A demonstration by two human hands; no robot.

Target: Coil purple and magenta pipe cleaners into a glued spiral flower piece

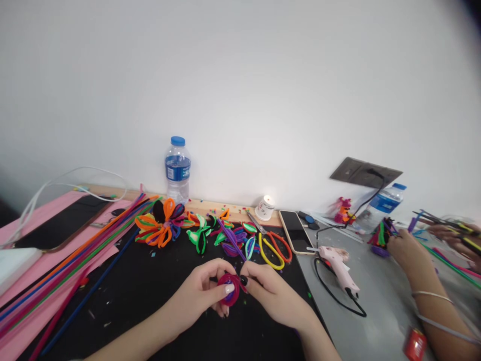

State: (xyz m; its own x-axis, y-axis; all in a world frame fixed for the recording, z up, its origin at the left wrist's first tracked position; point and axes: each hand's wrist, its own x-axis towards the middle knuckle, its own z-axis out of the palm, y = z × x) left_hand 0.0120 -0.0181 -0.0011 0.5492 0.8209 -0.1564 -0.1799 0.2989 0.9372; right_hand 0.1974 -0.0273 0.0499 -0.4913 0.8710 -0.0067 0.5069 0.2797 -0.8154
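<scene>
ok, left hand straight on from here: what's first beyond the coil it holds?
Likely the right hand, right at the edge of the magenta coil; exact depth is unclear from this one view.

Flowers (200, 234), scissors (264, 231) block back of mat (128, 296); front left seemingly passable

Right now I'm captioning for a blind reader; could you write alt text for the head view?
A person's left hand holds a magenta and purple fuzzy coil while the right hand pinches at its edge, above a black surface. Beyond lie an orange looped flower and yellow-and-red-handled scissors, with a pink glue gun to the right.
</scene>
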